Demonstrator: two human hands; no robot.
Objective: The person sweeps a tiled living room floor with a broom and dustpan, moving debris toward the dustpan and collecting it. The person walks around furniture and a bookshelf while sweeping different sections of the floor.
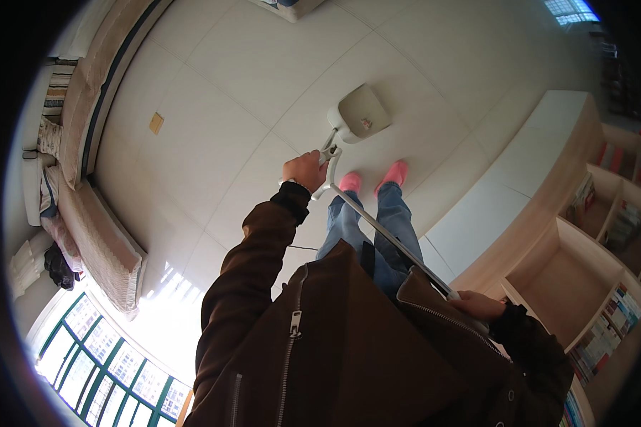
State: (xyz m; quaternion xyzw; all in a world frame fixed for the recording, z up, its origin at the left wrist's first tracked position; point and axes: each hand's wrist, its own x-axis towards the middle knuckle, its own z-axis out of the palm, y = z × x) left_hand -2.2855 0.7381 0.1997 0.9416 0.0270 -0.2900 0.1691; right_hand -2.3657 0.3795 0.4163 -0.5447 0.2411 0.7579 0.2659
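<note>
My left hand (305, 171) is closed round the upper part of a white dustpan handle. Below it, the white dustpan (342, 125) rests on or just over the floor, with a few small bits of debris (365, 123) inside. A long pale pole (388, 233) slants across my legs from beside the left hand toward my right side. My right hand (479, 305) grips its near end, at a grey-white grip. By the left hand, a curved white piece (332, 168) meets the far end of the pole. I cannot tell whether pole and dustpan handle are joined.
Pale floor tiles (249, 92) surround my feet in pink shoe covers (392, 174). A small yellowish rectangle (156, 123) lies on the floor at left. Beige sofas (110, 238) line the left side. A wooden shelf unit (559, 277) with books and a low white-topped cabinet (491, 192) stand at right.
</note>
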